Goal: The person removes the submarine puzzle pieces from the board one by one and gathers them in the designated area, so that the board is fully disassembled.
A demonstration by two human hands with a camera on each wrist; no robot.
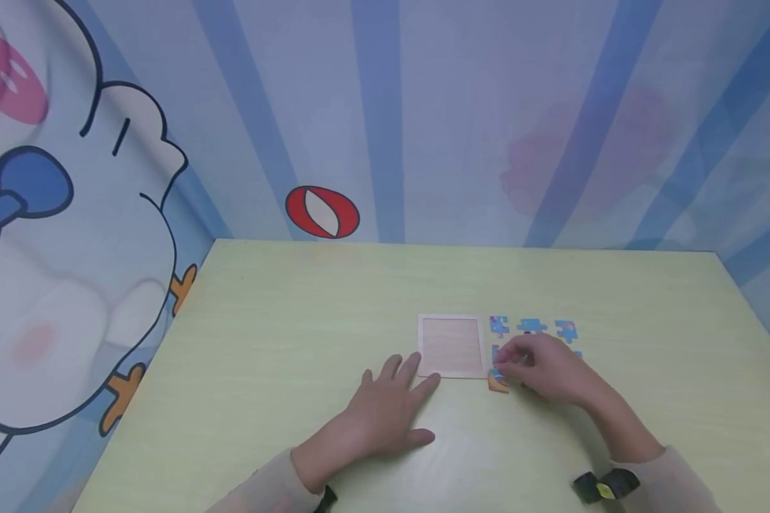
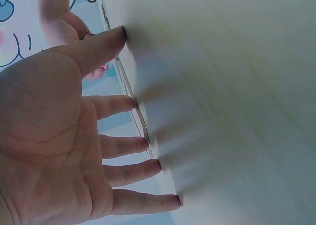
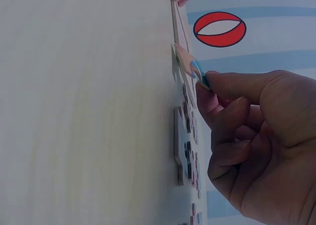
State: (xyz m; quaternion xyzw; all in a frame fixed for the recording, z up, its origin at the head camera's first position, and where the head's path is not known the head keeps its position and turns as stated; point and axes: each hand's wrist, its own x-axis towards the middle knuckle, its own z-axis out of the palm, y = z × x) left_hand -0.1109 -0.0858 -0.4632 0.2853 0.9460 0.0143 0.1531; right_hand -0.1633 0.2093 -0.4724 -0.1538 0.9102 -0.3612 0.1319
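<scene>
My right hand [image 1: 548, 370] pinches a puzzle piece [image 3: 190, 64], orange and teal, between thumb and index finger, tilted at the right side of a square wooden puzzle frame [image 1: 449, 316]. The other fingers curl in toward the palm. No pieces show inside the frame. Spread out, my left hand [image 1: 385, 417] has its fingertips down on the table and at the frame's lower left corner. To the right of the frame lie several blue puzzle pieces [image 1: 566, 330] in rows, some hidden beneath my right hand.
The pale wooden table [image 1: 295, 306] reaches back to a striped blue wall [image 1: 449, 142] with cartoon prints. A dark strap [image 1: 606, 486] sits at my right wrist. In the right wrist view, loose pieces [image 3: 178, 146] lie below the hand.
</scene>
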